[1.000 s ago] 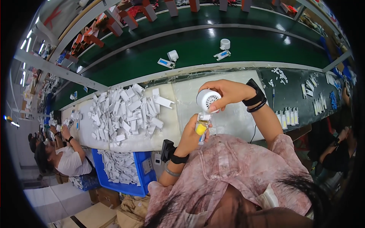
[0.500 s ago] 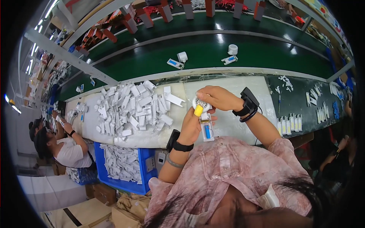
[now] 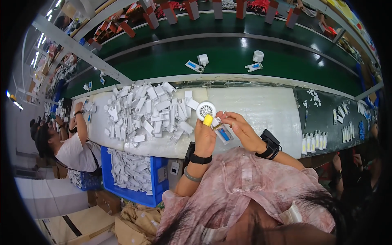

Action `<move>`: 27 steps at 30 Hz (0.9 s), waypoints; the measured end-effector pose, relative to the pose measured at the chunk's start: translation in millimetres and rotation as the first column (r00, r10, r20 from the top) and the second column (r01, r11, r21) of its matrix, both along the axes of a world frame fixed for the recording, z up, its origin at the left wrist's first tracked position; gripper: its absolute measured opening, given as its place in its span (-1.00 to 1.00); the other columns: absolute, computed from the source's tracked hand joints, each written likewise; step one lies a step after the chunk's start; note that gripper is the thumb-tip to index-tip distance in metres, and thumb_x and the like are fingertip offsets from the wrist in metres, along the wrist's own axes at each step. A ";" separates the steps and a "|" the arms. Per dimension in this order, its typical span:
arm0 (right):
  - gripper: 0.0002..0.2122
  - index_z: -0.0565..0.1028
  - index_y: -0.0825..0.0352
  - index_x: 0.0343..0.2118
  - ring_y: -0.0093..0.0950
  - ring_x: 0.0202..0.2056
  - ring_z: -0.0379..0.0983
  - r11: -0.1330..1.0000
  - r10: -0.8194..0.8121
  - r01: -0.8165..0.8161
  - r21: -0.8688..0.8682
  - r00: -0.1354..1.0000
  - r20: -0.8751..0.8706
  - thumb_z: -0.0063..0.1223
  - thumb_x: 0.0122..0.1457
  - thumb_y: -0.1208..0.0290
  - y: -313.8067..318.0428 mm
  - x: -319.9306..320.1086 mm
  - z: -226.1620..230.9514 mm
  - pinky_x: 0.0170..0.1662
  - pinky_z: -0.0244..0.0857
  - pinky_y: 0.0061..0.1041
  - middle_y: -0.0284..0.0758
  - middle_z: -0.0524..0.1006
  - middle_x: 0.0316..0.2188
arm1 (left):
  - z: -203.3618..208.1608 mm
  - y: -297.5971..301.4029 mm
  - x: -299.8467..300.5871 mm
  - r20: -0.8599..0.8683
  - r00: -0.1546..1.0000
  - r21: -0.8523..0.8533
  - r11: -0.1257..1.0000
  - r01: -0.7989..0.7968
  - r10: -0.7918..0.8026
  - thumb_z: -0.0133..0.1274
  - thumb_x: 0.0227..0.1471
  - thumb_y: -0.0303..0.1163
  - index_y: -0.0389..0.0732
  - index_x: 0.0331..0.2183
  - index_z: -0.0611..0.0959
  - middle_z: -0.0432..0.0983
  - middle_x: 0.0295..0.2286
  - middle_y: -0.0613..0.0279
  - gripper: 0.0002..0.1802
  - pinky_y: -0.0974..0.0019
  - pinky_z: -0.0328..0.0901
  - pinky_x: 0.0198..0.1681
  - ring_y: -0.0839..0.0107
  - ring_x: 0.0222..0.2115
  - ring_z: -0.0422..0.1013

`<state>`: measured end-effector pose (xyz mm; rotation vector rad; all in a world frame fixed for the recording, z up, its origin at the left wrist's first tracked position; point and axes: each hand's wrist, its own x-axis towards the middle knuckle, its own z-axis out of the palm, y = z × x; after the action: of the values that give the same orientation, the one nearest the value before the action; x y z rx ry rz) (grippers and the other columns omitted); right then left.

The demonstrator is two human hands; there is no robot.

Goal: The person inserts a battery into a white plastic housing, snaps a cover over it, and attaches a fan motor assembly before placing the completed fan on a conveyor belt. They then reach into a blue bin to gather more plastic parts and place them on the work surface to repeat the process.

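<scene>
A small white handheld fan [image 3: 206, 109] with a round grille is in my left hand [image 3: 205, 136]. A yellow cover sits at the tip of my left thumb, against the fan's lower rim. Below the grille hangs an open handle section with a blue cylindrical cell [image 3: 224, 134]. My right hand [image 3: 241, 130] comes in from the right, its fingertips closed at the fan's neck; what exactly they pinch there is too small to tell. Left of the fan lies a heap of white plastic shell pieces [image 3: 153, 110] on the white padded table cover [image 3: 265, 106].
A blue crate [image 3: 157, 185] of white pieces stands below the table's left. Several white units with yellow strips [image 3: 314, 142] line the dark right section, near a screwdriver [image 3: 306, 118]. Beyond runs a green conveyor [image 3: 163, 65] bearing fan assemblies [image 3: 202, 60]. A co-worker [image 3: 75, 151] sits at left.
The fan has moved slightly left, its grille now turned up into view. My right hand has slid off the grille, down to the neck. The co-worker's arm has reached forward.
</scene>
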<state>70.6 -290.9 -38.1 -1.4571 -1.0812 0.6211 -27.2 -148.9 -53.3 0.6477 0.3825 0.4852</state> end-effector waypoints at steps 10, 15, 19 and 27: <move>-0.58 0.27 0.38 0.17 -0.30 0.27 0.01 0.999 0.021 -0.015 0.032 0.981 -0.193 -0.31 0.35 0.24 13.3 -30.7 -4.1 0.26 -0.07 -0.34 -0.13 0.03 0.27 | -8.0 4.1 -17.5 -0.024 0.992 0.066 0.991 -0.119 0.121 -0.08 0.21 -0.20 -0.29 0.07 0.28 0.37 -0.04 -0.11 -0.49 0.05 0.29 0.05 0.06 -0.04 0.38; -0.60 0.27 0.36 0.17 -0.29 0.27 0.00 0.999 0.018 -0.027 -0.029 0.960 -0.280 -0.25 0.33 0.31 22.4 -41.9 -8.2 0.27 -0.10 -0.34 -0.15 0.08 0.25 | -13.8 11.2 -31.3 0.040 0.989 -0.081 0.987 -0.135 0.139 -0.13 0.24 -0.25 -0.29 0.05 0.29 0.41 -0.09 -0.09 -0.57 0.13 0.28 0.05 0.16 -0.08 0.40; -0.58 0.24 0.39 0.18 -0.27 0.27 0.01 0.998 0.046 -0.051 -0.031 0.988 -0.145 -0.21 0.32 0.31 33.2 -52.8 -16.2 0.26 -0.04 -0.34 -0.15 0.04 0.27 | -12.7 18.2 -44.1 0.014 0.988 -0.098 0.983 -0.153 0.155 -0.12 0.24 -0.26 -0.29 0.05 0.28 0.41 -0.09 -0.09 -0.56 0.14 0.28 0.05 0.17 -0.08 0.40; -0.47 0.25 0.39 0.18 -0.11 0.21 0.10 0.995 0.062 -0.031 -0.099 0.941 0.333 0.05 0.14 0.36 61.0 -78.8 -20.7 0.19 0.04 -0.24 -0.04 0.05 0.27 | -11.3 35.1 -62.9 -0.192 0.954 -0.051 0.969 -0.243 0.230 -0.12 0.23 -0.11 -0.30 0.08 0.27 0.34 -0.02 -0.04 -0.45 0.12 0.28 0.06 0.15 -0.01 0.34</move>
<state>-8.2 -229.9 -58.8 -1.6619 -1.3701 0.4688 -90.1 -113.8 -64.7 0.5789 0.6560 0.6383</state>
